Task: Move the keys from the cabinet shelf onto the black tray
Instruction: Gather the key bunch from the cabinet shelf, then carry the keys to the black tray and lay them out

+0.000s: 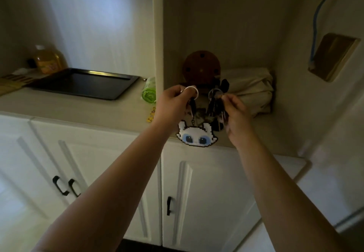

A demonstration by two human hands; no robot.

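Observation:
My left hand pinches a white key ring; a dark key and a white pixel-art cat charm hang from it above the cabinet shelf. My right hand grips a second bunch of dark keys by its metal ring, just right of the first. Both bunches are lifted off the shelf surface. The black tray lies on the counter to the left, beyond the cabinet's side wall, with nothing on it.
A round brown wooden object and a cream fabric bundle sit at the shelf's back. A green roll lies by the divider wall. A yellow bottle and a wooden rack stand left of the tray.

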